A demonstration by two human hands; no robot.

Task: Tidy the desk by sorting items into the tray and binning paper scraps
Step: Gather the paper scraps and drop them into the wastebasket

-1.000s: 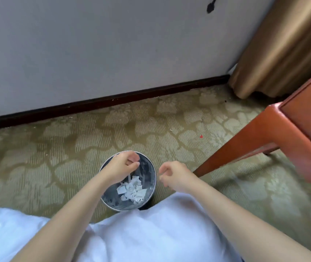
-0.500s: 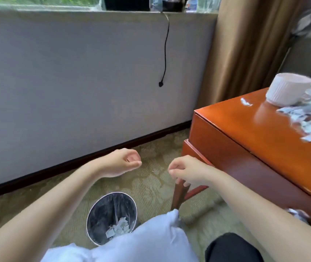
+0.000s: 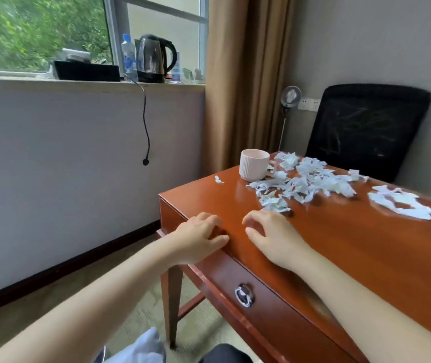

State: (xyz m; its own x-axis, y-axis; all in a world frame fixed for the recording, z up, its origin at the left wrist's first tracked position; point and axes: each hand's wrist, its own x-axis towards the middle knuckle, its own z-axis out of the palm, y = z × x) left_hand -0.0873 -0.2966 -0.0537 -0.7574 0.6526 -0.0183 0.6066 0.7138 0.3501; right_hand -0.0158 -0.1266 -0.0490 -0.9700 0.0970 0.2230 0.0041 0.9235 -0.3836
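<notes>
Now both hands are at the near left corner of the table (image 3: 353, 252). The left hand (image 3: 198, 238) rests on the table's front edge with its fingers loosely bent. Its grip is slack and has hold of nothing. The right hand (image 3: 269, 237) lies just beside it on the table top, palm down, fingers loosely curled with the tips on or near the wood. Its grip is also slack and empty.

The paper scraps (image 3: 303, 183) lie in a loose heap across the far part of the table, and the nearest pieces sit just beyond the right hand's knuckles. A second patch of scraps (image 3: 400, 204) lies further right, apart from the heap, and is blurred. A single scrap (image 3: 219, 180) sits alone near the table's left edge. A pale ribbed cup (image 3: 254, 165) stands upright at the far left of the heap, touching or just beside its edge.

A drawer handle (image 3: 245, 295) shows on the table's front, below the right forearm. A black chair (image 3: 366, 127) stands behind the table against the wall. On the window sill (image 3: 52, 81) are a kettle (image 3: 154, 58), a water bottle (image 3: 127, 57) and a black box (image 3: 86, 70). A cord (image 3: 145, 121) hangs down the wall from the sill, and a tan curtain (image 3: 245, 82) hangs to its right.
</notes>
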